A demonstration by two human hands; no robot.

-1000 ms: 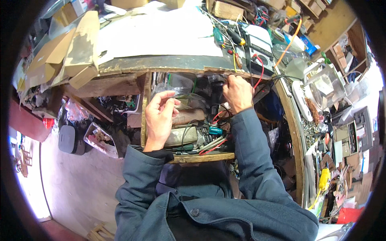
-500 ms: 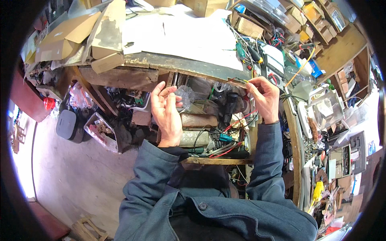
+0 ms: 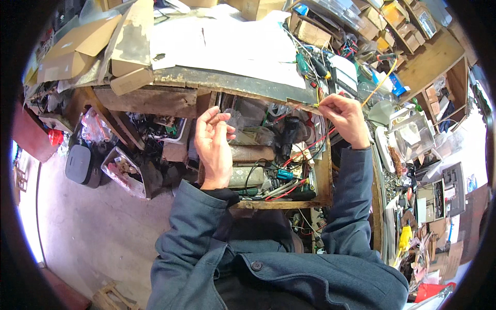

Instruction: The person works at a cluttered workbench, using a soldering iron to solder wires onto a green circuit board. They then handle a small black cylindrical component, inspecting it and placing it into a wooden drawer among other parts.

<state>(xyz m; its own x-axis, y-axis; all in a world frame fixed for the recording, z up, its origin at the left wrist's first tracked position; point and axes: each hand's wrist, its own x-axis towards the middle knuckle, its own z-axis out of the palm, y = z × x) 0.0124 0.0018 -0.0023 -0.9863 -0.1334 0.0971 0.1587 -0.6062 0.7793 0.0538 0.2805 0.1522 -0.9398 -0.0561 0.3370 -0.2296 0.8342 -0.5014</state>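
Note:
My right hand (image 3: pixel 343 114) is closed in a pinch at the workbench's front edge, above the right side of the open drawer. A thin yellow wire (image 3: pixel 317 105) shows at its fingertips; the rest of it is too small to follow. My left hand (image 3: pixel 215 150) is raised over the drawer's left side, palm turned up and fingers loosely bent and apart, with nothing visible in it. Beneath both hands the wooden drawer (image 3: pixel 268 205) holds red and black wires, a teal piece (image 3: pixel 284 174), a black tool (image 3: pixel 290 137) and clear plastic wrapping.
White paper (image 3: pixel 227 46) covers the bench top, with cardboard boxes (image 3: pixel 77 49) at its left. Screwdrivers (image 3: pixel 320 67) and cables lie at the right. Under the bench stand a grey case (image 3: pixel 80 164) and an open box (image 3: pixel 124 170). Clutter fills the right-hand bench, including a clear container (image 3: pixel 413 135).
My right hand has turned, its wrist shifting right while the pinch stays by the bench edge. My left fingers have curled a little more. The whole view has shifted slightly.

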